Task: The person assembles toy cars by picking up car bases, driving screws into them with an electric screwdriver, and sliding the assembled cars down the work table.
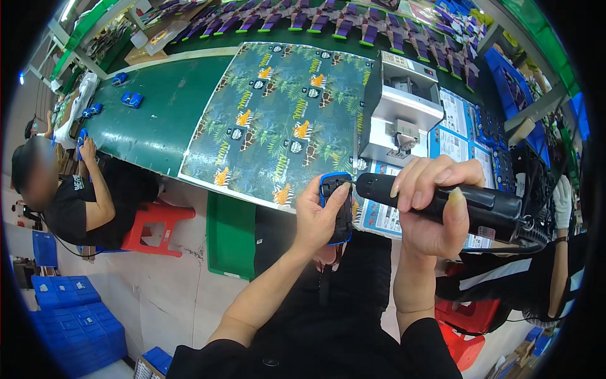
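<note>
My left hand [315,216] is closed around a blue toy car [343,222], its black underside facing up toward me, the thumb lying across it. My right hand [435,205] grips a black electric screwdriver [489,203], held nearly level, its front end pointing left at the car. The tip is close to the car; whether they touch I cannot tell. Both hands are just over the table's near edge. Beyond them stands a silver benchtop machine [396,104], probably a screw feeder, next to a patterned sheet [268,126].
Several dark car parts [502,167] lie at the right beside printed sheets [449,142]. Blue toy cars [131,99] sit on the green tabletop [167,95]. A person [76,189] works at the left; another's gloved hand [562,199] is at the right. Rows of purple pieces [344,26] line the back.
</note>
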`<act>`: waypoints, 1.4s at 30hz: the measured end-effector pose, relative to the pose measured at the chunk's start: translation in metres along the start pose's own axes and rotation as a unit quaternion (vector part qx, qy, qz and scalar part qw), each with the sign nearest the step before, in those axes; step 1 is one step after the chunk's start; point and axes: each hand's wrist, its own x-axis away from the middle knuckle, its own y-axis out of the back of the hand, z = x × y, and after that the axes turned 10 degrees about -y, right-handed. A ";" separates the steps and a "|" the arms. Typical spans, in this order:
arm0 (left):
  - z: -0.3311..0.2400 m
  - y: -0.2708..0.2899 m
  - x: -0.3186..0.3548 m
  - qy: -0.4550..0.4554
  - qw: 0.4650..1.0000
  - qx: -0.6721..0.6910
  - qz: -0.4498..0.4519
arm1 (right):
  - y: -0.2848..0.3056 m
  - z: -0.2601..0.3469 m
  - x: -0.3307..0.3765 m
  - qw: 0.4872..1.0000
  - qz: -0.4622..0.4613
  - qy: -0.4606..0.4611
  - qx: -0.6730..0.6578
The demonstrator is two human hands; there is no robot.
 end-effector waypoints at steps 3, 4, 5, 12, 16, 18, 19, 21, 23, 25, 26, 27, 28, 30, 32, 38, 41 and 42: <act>0.003 0.002 0.000 -0.011 1.000 0.001 -0.003 | -0.003 -0.004 0.000 1.000 0.007 -0.001 -0.005; 0.004 0.003 0.000 -0.009 1.000 -0.002 0.002 | -0.004 -0.005 0.000 1.000 0.006 -0.001 -0.006; 0.004 0.003 -0.001 -0.007 1.000 -0.005 0.006 | -0.005 -0.006 0.000 1.000 0.004 -0.002 0.000; 0.005 0.001 -0.004 -0.027 0.999 -0.023 0.017 | -0.012 -0.008 0.004 0.998 -0.023 -0.042 0.033; 0.008 0.000 -0.005 -0.031 0.998 -0.038 0.024 | -0.003 -0.024 0.003 0.999 0.003 -0.033 0.024; 0.006 0.001 -0.006 -0.030 0.998 -0.044 0.028 | -0.001 -0.027 0.004 0.999 0.017 -0.028 0.024; 0.006 0.001 -0.006 -0.030 0.998 -0.047 0.026 | 0.000 -0.028 0.005 0.999 0.030 -0.023 0.024; 0.005 0.001 -0.005 -0.030 0.998 -0.051 0.025 | -0.002 -0.028 0.005 0.999 0.025 -0.026 0.033; 0.005 0.001 -0.004 -0.034 0.997 -0.057 0.025 | 0.000 -0.029 0.004 0.999 0.026 -0.030 0.011; 0.004 0.000 -0.004 -0.022 0.998 -0.045 0.024 | 0.003 -0.029 0.007 0.999 0.024 -0.021 0.002; 0.004 -0.001 -0.003 -0.008 0.999 -0.034 0.022 | 0.005 -0.028 0.008 1.000 0.022 -0.014 -0.008; 0.004 -0.002 -0.002 -0.009 0.999 -0.033 0.024 | 0.006 -0.027 0.010 1.000 0.023 -0.012 -0.007; 0.005 -0.002 -0.003 -0.033 0.998 -0.051 0.027 | 0.006 -0.026 0.011 1.000 0.021 -0.007 -0.010; 0.007 -0.002 -0.004 -0.059 0.995 -0.065 0.036 | 0.006 -0.024 0.012 1.000 0.019 0.002 -0.009; 0.008 -0.001 -0.003 -0.039 0.998 -0.042 0.024 | 0.004 -0.021 0.013 0.999 0.026 -0.002 0.019; -0.011 0.012 -0.045 0.084 0.977 0.161 -0.113 | 0.028 0.025 -0.026 0.988 0.022 0.143 0.063; -0.005 0.021 -0.048 0.118 0.935 0.306 -0.133 | 0.047 0.028 -0.050 0.982 -0.055 0.123 0.130; -0.003 0.019 -0.045 0.105 0.953 0.261 -0.111 | 0.049 0.021 -0.057 0.978 -0.070 0.108 0.162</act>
